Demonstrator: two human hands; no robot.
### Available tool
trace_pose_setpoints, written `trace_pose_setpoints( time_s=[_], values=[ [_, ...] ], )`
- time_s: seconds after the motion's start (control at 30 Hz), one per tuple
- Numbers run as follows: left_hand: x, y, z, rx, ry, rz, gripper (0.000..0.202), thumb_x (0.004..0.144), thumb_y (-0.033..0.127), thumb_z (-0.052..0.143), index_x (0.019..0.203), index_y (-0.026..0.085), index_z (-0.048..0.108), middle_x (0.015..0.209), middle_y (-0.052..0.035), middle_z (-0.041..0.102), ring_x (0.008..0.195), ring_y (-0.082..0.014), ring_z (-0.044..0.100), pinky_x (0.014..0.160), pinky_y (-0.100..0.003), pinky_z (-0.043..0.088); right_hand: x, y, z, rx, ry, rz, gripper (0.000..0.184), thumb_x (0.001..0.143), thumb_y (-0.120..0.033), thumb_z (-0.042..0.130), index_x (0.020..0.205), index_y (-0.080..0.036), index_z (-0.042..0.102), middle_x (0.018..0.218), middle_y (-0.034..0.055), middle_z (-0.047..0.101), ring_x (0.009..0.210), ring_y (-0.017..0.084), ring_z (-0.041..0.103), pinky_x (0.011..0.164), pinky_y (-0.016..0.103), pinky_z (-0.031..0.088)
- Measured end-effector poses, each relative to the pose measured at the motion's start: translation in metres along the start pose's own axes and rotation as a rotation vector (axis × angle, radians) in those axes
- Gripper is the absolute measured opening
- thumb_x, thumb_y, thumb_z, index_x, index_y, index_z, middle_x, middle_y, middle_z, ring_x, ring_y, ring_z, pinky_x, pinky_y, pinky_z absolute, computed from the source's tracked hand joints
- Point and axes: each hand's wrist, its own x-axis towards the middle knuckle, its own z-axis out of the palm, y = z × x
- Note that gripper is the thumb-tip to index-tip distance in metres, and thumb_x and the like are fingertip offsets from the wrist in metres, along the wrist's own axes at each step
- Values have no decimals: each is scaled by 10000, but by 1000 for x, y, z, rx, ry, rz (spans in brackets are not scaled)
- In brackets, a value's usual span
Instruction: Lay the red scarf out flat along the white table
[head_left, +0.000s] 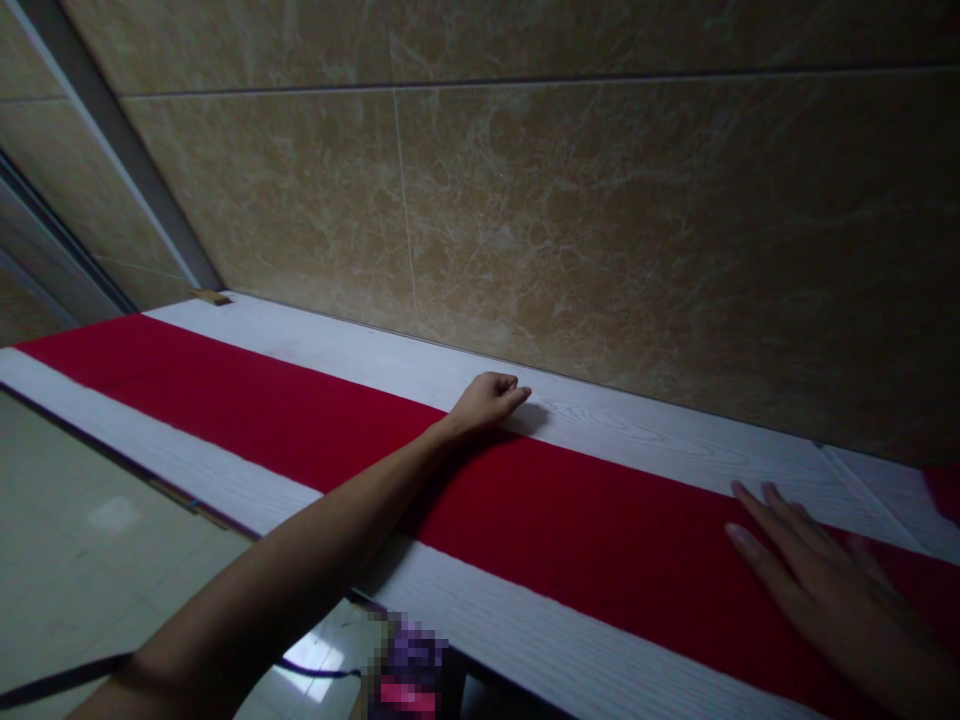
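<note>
A long red cloth point(300, 410) lies as a strip along a white wood-grain table point(615, 420). My left hand point(487, 400) reaches across it to the cloth's far edge, fingers curled down onto that edge near the wall. Whether it pinches the cloth is hidden under the fingers. My right hand point(817, 570) lies flat on the red cloth at the lower right, fingers stretched out and slightly apart, palm down.
A beige marble-tiled wall point(600, 230) rises right behind the table. A small wooden block point(211, 296) sits at the table's far left corner. Tiled floor point(90, 540) shows at lower left, with a dark strap and a blurred coloured object point(409, 675) by the table's near edge.
</note>
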Motion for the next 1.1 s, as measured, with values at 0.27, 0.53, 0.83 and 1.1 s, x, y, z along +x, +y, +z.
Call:
trace_pose_setpoints(
  time_s=[0.27, 0.53, 0.83, 1.1],
  values=[
    [-1, -1, 1, -10, -12, 17, 441, 842, 507, 514, 583, 228, 293, 538, 75, 267, 533, -89, 262, 548, -259, 183, 56, -136, -25, -60, -89, 46, 805, 989, -680, 149, 1560, -177, 413, 1618, 166, 328, 1478, 360, 344, 1190, 665, 224],
    [0, -1, 0, -13, -4, 20, 439, 842, 502, 516, 583, 227, 293, 543, 78, 261, 528, -86, 254, 544, -260, 189, 84, -194, -35, -119, -256, 53, 797, 992, -696, 334, 1601, -181, 319, 1633, 216, 256, 1489, 406, 293, 1191, 686, 136],
    [0, -1, -1, -16, -15, 13, 436, 846, 486, 522, 578, 224, 300, 542, 75, 267, 538, -88, 267, 547, -260, 185, 82, -195, -31, -176, -293, 68, 808, 989, -698, 357, 1600, -172, 316, 1631, 231, 252, 1482, 442, 285, 1176, 707, 134],
    [0, -2, -1, -11, -7, 15, 435, 841, 483, 526, 577, 227, 292, 541, 75, 265, 536, -89, 268, 547, -263, 183, 65, -164, -24, -243, -227, 81, 796, 983, -693, 303, 1584, -176, 363, 1618, 219, 302, 1464, 432, 335, 1154, 693, 228]
  ],
)
